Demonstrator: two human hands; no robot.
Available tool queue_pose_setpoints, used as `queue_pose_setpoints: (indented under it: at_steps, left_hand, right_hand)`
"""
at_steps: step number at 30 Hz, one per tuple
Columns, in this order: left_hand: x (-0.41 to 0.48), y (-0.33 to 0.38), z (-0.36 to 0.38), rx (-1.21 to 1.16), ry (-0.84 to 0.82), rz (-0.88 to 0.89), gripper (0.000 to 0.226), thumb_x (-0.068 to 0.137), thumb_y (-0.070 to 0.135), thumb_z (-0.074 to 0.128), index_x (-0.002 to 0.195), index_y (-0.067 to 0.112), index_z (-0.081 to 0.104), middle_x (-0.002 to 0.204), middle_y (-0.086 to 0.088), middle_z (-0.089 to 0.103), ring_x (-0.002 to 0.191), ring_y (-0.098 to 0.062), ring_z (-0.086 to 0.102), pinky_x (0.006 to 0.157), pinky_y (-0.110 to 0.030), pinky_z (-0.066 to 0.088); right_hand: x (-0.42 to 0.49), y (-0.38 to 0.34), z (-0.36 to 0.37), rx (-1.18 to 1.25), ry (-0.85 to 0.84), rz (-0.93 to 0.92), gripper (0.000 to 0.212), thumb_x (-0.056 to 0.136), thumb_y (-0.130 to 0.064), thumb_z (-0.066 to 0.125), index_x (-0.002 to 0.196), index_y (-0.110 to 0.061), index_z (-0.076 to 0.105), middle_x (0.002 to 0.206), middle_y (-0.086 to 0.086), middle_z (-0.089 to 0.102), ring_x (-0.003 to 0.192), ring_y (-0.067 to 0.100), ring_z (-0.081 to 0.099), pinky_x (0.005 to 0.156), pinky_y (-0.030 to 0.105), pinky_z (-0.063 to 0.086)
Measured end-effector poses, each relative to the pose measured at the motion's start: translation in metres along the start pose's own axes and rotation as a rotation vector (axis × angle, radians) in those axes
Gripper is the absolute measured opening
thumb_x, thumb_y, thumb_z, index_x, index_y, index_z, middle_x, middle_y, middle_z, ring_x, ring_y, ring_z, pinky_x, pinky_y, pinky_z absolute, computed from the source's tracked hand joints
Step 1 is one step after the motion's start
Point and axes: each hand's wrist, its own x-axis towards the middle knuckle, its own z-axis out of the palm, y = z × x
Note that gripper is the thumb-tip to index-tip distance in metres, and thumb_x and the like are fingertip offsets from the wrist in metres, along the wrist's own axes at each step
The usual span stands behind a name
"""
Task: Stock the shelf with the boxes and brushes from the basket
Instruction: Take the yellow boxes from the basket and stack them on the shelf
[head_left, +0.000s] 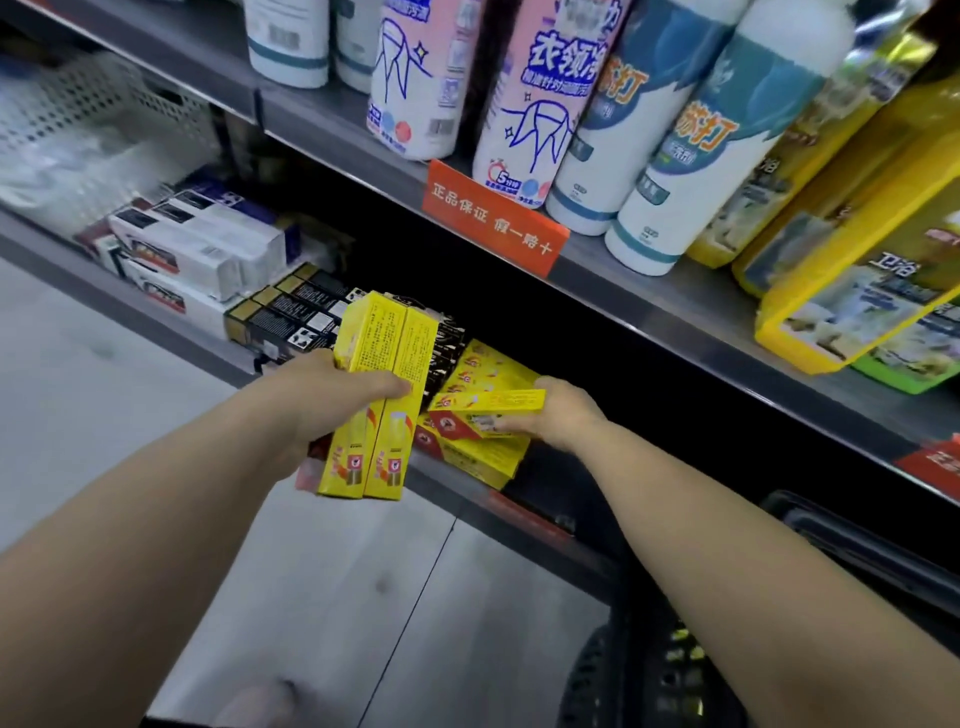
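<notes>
Holding two yellow boxes (382, 384), left grip (332, 389); right grip (566, 415) pinches third box (488, 404) above shelf (171, 332).

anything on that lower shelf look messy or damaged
Nothing looks spilled or damaged. The white boxes at the left of the lower shelf lie in a loose, slightly uneven pile.

Bright overall, light looks like it's coming from overhead. The bottles (524, 119) up top are well lit, but the gap under their shelf (675, 312) is nearly pure black. Pale floor (104, 415) is kinda washed out. White basket (104, 109) far left is smeared with blur. Print on the yellow boxes (384, 395) is soft. Wide-angle lens bends the shelf edges, worst at the right.
</notes>
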Motion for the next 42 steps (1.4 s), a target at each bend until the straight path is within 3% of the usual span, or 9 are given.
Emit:
queue_pose_setpoints:
  at_steps: [2,5,9,16,28,34,36,39,42]
  left_hand:
    - [0.003,0.000,0.003,-0.005,-0.012,-0.015,0.052,0.072,0.038,0.076,0.110,0.011,0.053,0.101,-0.018,0.068,0.088,-0.039,0.067,0.085,-0.057,0.052]
    - [0.008,-0.001,0.005,0.014,-0.001,-0.020,0.055,0.071,0.039,0.076,0.112,0.011,0.051,0.102,-0.018,0.067,0.089,-0.039,0.067,0.084,-0.058,0.052]
    - [0.014,-0.003,0.006,0.003,0.021,-0.018,0.034,0.076,0.036,0.074,0.097,0.016,0.057,0.097,-0.018,0.069,0.083,-0.039,0.069,0.081,-0.059,0.053]
    - [0.021,-0.005,0.008,-0.011,0.051,-0.053,0.038,0.076,0.037,0.074,0.103,0.015,0.058,0.099,-0.016,0.069,0.084,-0.037,0.069,0.082,-0.055,0.054]
    - [0.027,-0.003,0.015,-0.039,0.063,-0.064,0.046,0.076,0.036,0.074,0.113,0.015,0.057,0.103,-0.013,0.068,0.090,-0.036,0.067,0.087,-0.054,0.052]
    - [0.028,-0.004,0.017,-0.021,0.058,-0.067,0.056,0.073,0.039,0.076,0.119,0.013,0.055,0.109,-0.014,0.066,0.096,-0.037,0.064,0.090,-0.054,0.050]
    - [0.028,-0.004,0.018,-0.014,0.052,-0.066,0.056,0.073,0.038,0.076,0.118,0.013,0.055,0.107,-0.015,0.066,0.093,-0.036,0.065,0.088,-0.054,0.050]
    - [0.028,-0.004,0.020,-0.020,0.038,-0.072,0.053,0.074,0.036,0.076,0.116,0.011,0.055,0.105,-0.017,0.068,0.090,-0.037,0.067,0.085,-0.056,0.052]
    - [0.026,-0.002,0.023,-0.047,-0.017,-0.077,0.053,0.073,0.034,0.076,0.117,0.010,0.057,0.108,-0.017,0.067,0.097,-0.037,0.065,0.089,-0.055,0.050]
  right_hand:
    - [0.002,0.002,-0.001,-0.190,-0.003,-0.015,0.088,0.067,-0.055,0.075,0.139,-0.020,0.041,0.133,0.005,0.052,0.119,0.024,0.052,0.096,0.033,0.045]
    - [0.004,0.002,0.006,-0.400,-0.042,-0.060,0.063,0.078,-0.048,0.069,0.127,-0.014,0.050,0.125,0.007,0.057,0.110,0.026,0.056,0.083,0.031,0.048]
    - [0.007,-0.007,0.019,-0.511,-0.157,-0.141,0.048,0.090,-0.040,0.056,0.126,-0.009,0.047,0.125,0.010,0.055,0.110,0.028,0.054,0.080,0.031,0.046]
    - [0.008,-0.011,0.029,-0.560,-0.222,-0.142,0.053,0.090,-0.036,0.059,0.132,-0.006,0.047,0.134,0.011,0.052,0.119,0.027,0.053,0.096,0.035,0.048]
    - [0.007,-0.016,0.030,-0.568,-0.215,-0.082,0.054,0.088,-0.037,0.062,0.131,-0.007,0.050,0.128,0.009,0.056,0.113,0.025,0.056,0.085,0.031,0.048]
    - [0.007,-0.017,0.030,-0.586,-0.220,-0.088,0.063,0.087,-0.041,0.062,0.136,-0.008,0.043,0.133,0.009,0.052,0.117,0.026,0.052,0.089,0.033,0.048]
    - [0.003,-0.018,0.029,-0.571,-0.237,-0.048,0.078,0.084,-0.049,0.062,0.143,-0.008,0.031,0.139,0.011,0.046,0.122,0.028,0.049,0.094,0.036,0.048]
    - [-0.007,-0.029,0.019,-0.240,-0.167,-0.064,0.093,0.079,-0.063,0.057,0.148,-0.017,0.014,0.152,0.011,0.026,0.134,0.030,0.036,0.103,0.040,0.040]
    - [-0.023,-0.043,0.001,0.645,-0.188,-0.191,0.066,0.089,-0.059,0.044,0.144,-0.027,0.026,0.147,0.005,0.036,0.130,0.023,0.042,0.105,0.038,0.037]
